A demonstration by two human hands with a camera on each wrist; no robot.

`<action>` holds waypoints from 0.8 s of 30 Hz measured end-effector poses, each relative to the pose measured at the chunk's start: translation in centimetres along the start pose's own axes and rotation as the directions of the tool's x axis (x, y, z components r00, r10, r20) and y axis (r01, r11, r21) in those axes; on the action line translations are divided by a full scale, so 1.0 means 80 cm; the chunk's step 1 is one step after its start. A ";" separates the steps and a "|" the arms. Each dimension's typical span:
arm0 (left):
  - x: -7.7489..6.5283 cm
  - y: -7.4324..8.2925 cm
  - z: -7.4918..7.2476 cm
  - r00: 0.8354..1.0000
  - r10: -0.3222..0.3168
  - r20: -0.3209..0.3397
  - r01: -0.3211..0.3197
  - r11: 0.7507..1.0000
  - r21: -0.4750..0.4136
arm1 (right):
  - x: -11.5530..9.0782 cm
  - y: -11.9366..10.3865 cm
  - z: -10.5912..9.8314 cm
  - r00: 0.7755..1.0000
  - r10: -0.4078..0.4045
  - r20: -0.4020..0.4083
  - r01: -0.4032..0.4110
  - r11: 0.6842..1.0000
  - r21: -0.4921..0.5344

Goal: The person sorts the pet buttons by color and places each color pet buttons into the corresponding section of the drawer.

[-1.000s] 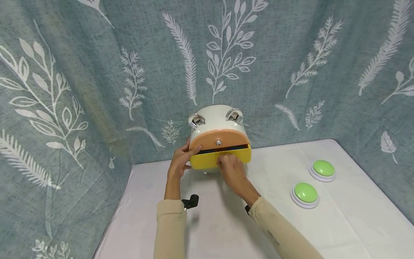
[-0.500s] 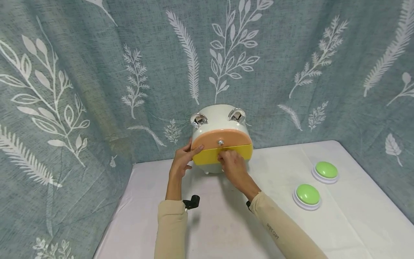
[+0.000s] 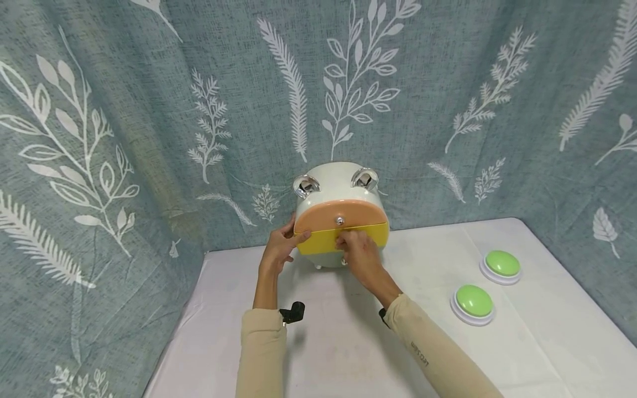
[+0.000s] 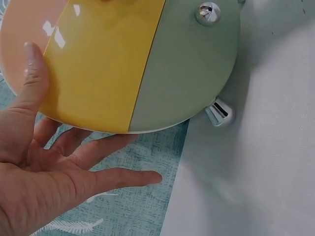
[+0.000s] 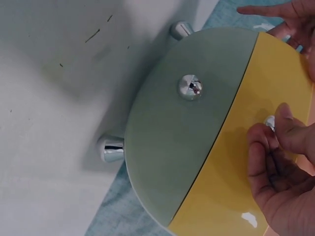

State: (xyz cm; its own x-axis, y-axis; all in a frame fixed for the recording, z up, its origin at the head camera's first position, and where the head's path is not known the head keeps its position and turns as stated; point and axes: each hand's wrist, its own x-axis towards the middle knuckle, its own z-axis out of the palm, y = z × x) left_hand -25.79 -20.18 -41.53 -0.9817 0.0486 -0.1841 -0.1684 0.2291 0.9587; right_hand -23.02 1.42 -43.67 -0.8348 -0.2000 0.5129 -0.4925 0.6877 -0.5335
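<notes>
A small rounded chest of drawers (image 3: 332, 179) has a white top with two silver rings. Its front stacks an orange drawer (image 3: 323, 212), a yellow drawer (image 3: 318, 242) and a green drawer (image 5: 162, 142). All three fronts sit flush. My right hand (image 3: 360, 254) pinches the silver knob (image 5: 269, 122) of the yellow drawer between thumb and fingers. My left hand (image 3: 280, 246) holds the chest's left side, thumb over the front edge and fingers round the side; its little finger sticks out free in the left wrist view.
Two green push buttons with white bases, a nearer button (image 3: 474, 301) and a farther button (image 3: 502, 263), stand at the right of the white-covered table (image 3: 328, 342). A leaf-patterned curtain (image 3: 239, 110) hangs close behind the chest.
The yellow drawer, partly pulled out a second ago, has slid back until flush, with my right hand moving along. My left hand has stayed at the chest's side.
</notes>
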 end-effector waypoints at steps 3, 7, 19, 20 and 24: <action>-0.001 -0.002 -0.002 1.000 0.003 0.000 -0.003 1.000 -0.004 | -0.001 0.001 0.002 1.000 -0.009 -0.007 0.009 1.000 0.001; -0.002 -0.001 -0.001 1.000 -0.005 -0.006 0.005 1.000 -0.002 | -0.002 0.002 0.004 0.999 -0.037 -0.039 0.037 0.999 -0.005; -0.006 0.010 0.010 0.994 -0.002 -0.106 0.014 0.993 0.118 | -0.007 0.010 0.014 0.985 -0.120 -0.127 0.119 0.993 -0.013; -0.006 0.010 0.011 0.993 0.010 -0.114 0.005 0.991 0.131 | -0.007 0.010 0.015 0.984 -0.121 -0.128 0.119 0.993 -0.023; -0.004 0.009 0.015 0.989 0.072 -0.127 -0.050 0.985 0.168 | -0.008 0.012 0.019 0.984 -0.123 -0.126 0.114 0.991 -0.075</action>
State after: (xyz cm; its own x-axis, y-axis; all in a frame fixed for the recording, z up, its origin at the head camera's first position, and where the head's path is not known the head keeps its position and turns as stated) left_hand -25.50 -18.90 -41.04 -0.9946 -0.0587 -0.0860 -0.1021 0.3866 0.9166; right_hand -23.34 1.16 -45.49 -0.7302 -0.1939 0.6551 -0.5649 0.7106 -0.4194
